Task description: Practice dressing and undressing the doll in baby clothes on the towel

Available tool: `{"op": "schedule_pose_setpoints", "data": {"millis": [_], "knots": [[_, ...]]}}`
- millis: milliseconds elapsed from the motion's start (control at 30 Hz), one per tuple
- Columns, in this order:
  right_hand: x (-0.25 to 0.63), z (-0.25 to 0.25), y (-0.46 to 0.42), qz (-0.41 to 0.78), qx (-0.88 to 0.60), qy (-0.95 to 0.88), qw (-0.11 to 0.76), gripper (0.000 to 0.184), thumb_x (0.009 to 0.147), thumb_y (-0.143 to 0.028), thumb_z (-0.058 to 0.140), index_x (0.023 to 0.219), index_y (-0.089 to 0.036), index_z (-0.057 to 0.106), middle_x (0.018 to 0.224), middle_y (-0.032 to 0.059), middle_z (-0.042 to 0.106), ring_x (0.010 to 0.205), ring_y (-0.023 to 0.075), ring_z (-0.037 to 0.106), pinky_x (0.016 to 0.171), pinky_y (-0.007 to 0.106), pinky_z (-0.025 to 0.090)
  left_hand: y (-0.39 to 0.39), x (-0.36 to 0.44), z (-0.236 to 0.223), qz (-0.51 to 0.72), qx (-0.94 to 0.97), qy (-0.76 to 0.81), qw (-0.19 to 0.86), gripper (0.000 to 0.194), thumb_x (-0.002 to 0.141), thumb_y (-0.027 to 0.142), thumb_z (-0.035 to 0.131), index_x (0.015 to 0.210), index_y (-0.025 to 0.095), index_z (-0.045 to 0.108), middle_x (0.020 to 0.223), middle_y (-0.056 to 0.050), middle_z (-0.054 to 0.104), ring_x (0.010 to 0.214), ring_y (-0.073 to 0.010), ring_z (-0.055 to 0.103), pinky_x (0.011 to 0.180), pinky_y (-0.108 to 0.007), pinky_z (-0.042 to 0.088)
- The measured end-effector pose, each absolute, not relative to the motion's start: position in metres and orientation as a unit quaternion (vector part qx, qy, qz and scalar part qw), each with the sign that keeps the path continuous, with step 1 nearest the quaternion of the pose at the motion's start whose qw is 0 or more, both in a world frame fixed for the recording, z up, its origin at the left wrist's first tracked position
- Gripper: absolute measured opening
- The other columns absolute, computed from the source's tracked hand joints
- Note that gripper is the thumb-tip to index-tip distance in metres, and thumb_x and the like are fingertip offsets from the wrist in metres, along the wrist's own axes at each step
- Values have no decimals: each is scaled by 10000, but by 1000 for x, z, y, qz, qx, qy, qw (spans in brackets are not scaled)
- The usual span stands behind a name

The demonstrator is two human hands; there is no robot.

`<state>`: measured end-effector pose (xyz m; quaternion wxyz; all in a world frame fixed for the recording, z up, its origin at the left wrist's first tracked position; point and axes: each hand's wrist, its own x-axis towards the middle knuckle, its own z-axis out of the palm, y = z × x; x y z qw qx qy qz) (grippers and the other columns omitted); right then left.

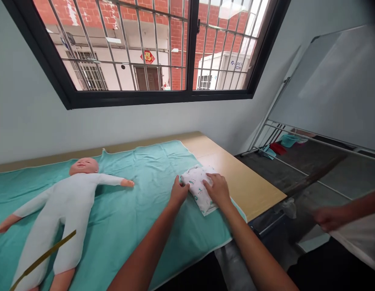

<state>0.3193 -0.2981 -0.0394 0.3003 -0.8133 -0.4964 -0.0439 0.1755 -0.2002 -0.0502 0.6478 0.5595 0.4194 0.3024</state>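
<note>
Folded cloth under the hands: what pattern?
White with small scattered green prints; the head view shows the cloth best.

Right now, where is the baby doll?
In the head view, the baby doll lies face up on the left side of the green cloth, well left of your left hand and below the window.

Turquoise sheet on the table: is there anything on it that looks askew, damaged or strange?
A brown strip slants across the legs of the doll; it looks odd because it matches nothing around it. What it is, I cannot tell.
</note>
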Motion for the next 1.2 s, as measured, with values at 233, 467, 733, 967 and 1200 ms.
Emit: {"op": "schedule_pose_setpoints", "data": {"millis": [233,467,733,967,1200], "knots": [[343,-47,-305,-2,-821,-442,362,268,825,-347,579,969,-164,713,990,105,656,978,249,592,920,356,428,-231,172,-48,268,733,407,475,868,743,217,637,1525,85,282,1454,-226,405,1319,-307,454,1123,-378,333],[302,-13,-304,168,-700,-423,550,282,795,-342,607,1020,-196,695,841,18,678,762,183,598,746,312,475,-275,187,-43,254,775,352,459,940,712,298,705,1519,60,286,1614,-231,132,1501,-381,39,1203,-485,123],[308,0,-283,207,-616,-485,586,600,791,-426,676,1343,-236,539,1264,91,595,1159,229,547,975,390,431,-233,137,-13,394,508,315,698,504,795,549,644,1066,126,687,941,-100,736,832,-230,675,771,-335,526],[267,39,-262,367,-481,-551,575,314,794,-468,695,937,-191,658,879,18,658,856,188,603,766,306,485,-204,59,61,379,588,281,657,529,739,576,725,1007,120,706,810,-61,734,721,-196,669,695,-294,530],[211,79,-261,348,-470,-559,588,289,854,-478,632,877,-193,592,778,-14,581,699,135,522,611,237,422,-184,-5,118,411,669,302,540,539,771,527,711,1147,147,642,877,-58,711,772,-197,655,672,-281,520]]}}
